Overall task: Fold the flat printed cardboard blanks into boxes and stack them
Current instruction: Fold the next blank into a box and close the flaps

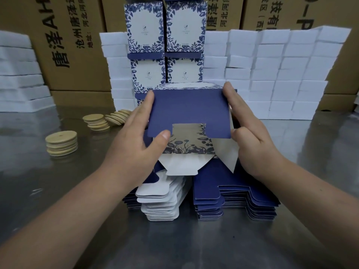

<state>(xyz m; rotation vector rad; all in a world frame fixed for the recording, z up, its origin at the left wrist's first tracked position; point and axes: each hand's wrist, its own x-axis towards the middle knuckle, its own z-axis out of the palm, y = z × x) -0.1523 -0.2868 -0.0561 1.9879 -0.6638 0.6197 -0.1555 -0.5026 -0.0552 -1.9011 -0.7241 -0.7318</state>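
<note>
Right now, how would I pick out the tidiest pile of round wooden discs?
Look at the steel table, left of the person's left hand. It is the nearest, leftmost stack of wooden discs there. Unlike the slumped piles behind it, its discs sit squarely stacked.
</note>
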